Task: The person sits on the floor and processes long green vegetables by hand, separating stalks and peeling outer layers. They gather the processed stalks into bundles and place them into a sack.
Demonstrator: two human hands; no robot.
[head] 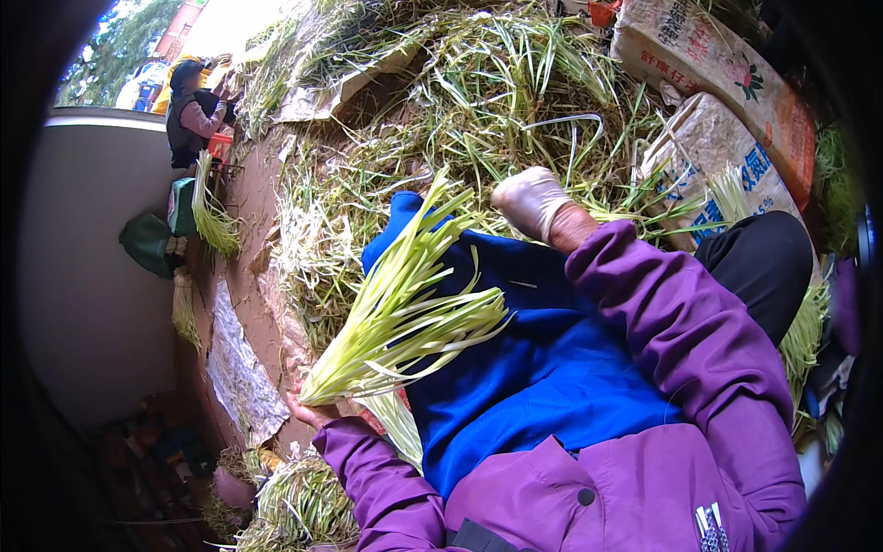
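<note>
A bunch of pale yellow-green leaves (376, 310), seemingly blanched chives, fans out across my lap. My left hand (314, 412) grips it by the gathered end at the lower left. My right hand (530, 198), in a whitish glove, is curled over the near side of a heap of leaves and dry trimmings (497, 124). Its fingers are turned away, so whether anything is in them is hidden. Blue cloth (538, 359) covers my lap beneath the bunch. More pale leaves (397, 424) lie beside my left forearm, partly covered.
Printed woven sacks (717, 165) lie at the right, near my knee (755, 269). Another person (196, 114) sits at the far left beside tied bunches (214, 207). A plastic sheet (241, 372) lies on the brown floor, and more trimmings (303, 500) are piled at lower left.
</note>
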